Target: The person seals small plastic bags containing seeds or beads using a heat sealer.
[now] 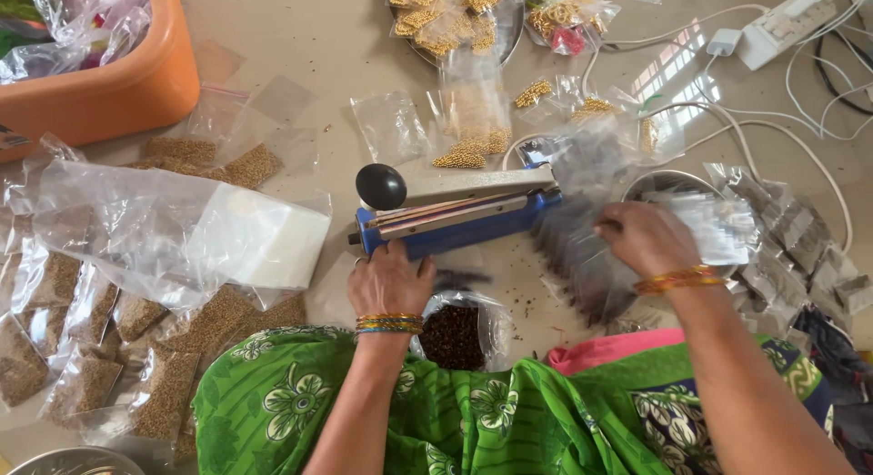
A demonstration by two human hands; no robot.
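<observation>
head view, looking down on a person seated on a pale floor [300,39] at a packing spot: the left hand [391,280] lies palm down with fingers loosely curled against the near edge of a blue heat sealer [459,222], touching its base and gripping nothing, while the right hand [647,237] is closed around a clear plastic pouch [582,248] of dark seeds, blurred in motion, its mouth lying at the right end of the sealer. the sealer's arm, tipped with a black round knob [380,186], stands slightly raised above the blue base. the surface is a smooth beige floor that catches window light at far right, where a white power strip [787,20] and looping white cables [800,139] run. an orange plastic tub [109,84] sits far left; a steel plate [505,34] heaped with packets of golden beads [446,16] sits at the far middle. sealed packets of brown seeds [136,357] fan out at near left beside a large clear bag holding a white stack [264,239]. small filled sachets [791,248] pile up at right. an open bag of dark seeds [452,334] rests just near of the sealer, between the two forearms and against the green patterned garment [509,420]. the sealer lies directly far of the left hand and just left of the right hand.
</observation>
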